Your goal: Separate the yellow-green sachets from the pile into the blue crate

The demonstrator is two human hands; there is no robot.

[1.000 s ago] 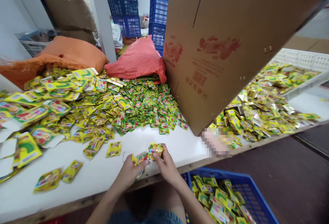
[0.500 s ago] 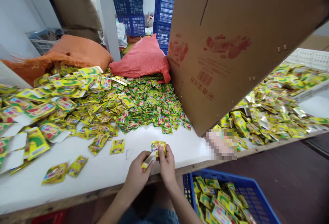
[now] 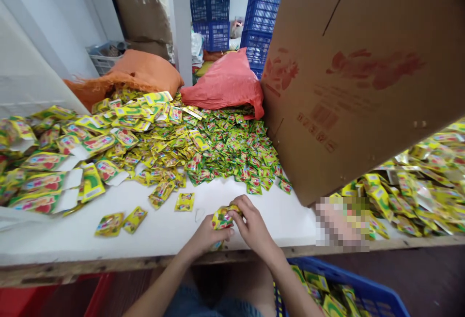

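At the near edge of the white table, my left hand and my right hand meet on a small bunch of yellow-green sachets, both pinching it just above the tabletop. A big heap of the same sachets spreads behind them. Two loose sachets lie a little to the left of my hands. Below my right forearm a blue crate holds more sachets.
A large cardboard box tilts over the table on the right. Larger flat packets pile at the left. Orange and red sacks and stacked blue crates stand behind. Another sachet heap lies under the box.
The view has swung left and nearer. My hands have closed together around the sachets, which were held more apart before.
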